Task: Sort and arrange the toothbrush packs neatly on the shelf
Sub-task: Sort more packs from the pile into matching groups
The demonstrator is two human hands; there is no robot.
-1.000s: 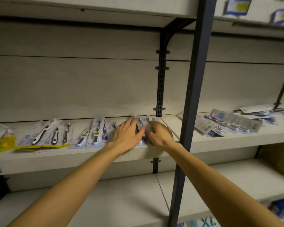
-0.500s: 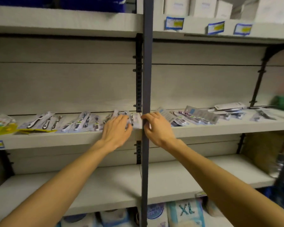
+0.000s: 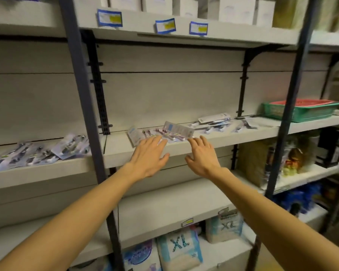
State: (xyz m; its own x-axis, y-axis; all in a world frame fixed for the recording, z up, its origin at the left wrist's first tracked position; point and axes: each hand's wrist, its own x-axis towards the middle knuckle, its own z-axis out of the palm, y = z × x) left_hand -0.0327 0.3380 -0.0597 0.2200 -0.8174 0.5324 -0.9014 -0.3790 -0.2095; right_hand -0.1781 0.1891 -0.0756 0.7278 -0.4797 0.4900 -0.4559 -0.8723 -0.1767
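Loose toothbrush packs (image 3: 172, 132) lie scattered on the middle shelf (image 3: 184, 149), right of the dark post (image 3: 86, 122). More packs (image 3: 216, 123) are heaped farther right, and a row of packs (image 3: 39, 152) lies on the shelf section to the left. My left hand (image 3: 148, 155) reaches over the shelf's front edge with straight fingers, its tips at the nearest packs. Spread open beside it, my right hand (image 3: 202, 154) has its fingertips just below a tilted pack (image 3: 179, 130). Neither hand holds anything.
A green basket (image 3: 299, 110) with a red one inside stands at the shelf's right end. White boxes (image 3: 231, 8) and blue price tags (image 3: 164, 26) line the upper shelf. Bagged goods (image 3: 179, 249) sit on the bottom shelves. A second post (image 3: 288, 114) crosses on the right.
The view has swung right. Both hands left the packs by the dark post and moved right to the scattered packs in the adjoining shelf section.
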